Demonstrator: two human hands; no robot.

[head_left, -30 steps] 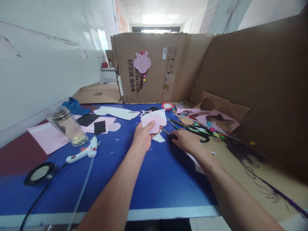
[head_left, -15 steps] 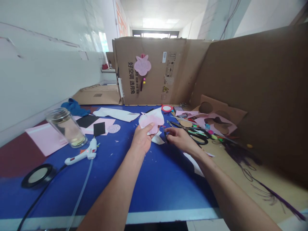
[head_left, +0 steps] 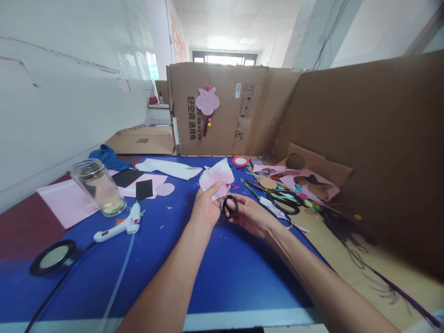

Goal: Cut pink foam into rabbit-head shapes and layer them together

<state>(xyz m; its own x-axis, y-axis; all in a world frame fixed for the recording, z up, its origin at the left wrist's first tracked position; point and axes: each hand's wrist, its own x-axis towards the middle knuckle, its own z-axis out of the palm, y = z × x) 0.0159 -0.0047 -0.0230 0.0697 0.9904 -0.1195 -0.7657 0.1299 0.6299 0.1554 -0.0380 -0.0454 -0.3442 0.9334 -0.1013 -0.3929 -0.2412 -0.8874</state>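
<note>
Left hand (head_left: 204, 208) with rumpled pink cutout (head_left: 215, 176)

Pink felt piece (head_left: 215, 178): irregular lobed cutout, slightly creased, standing upright, pinched in the left hand (head_left: 206, 208).
Black scissors (head_left: 229, 206): looped handles showing, blades hidden, held in the right hand (head_left: 251, 216), just beside the felt.
</note>
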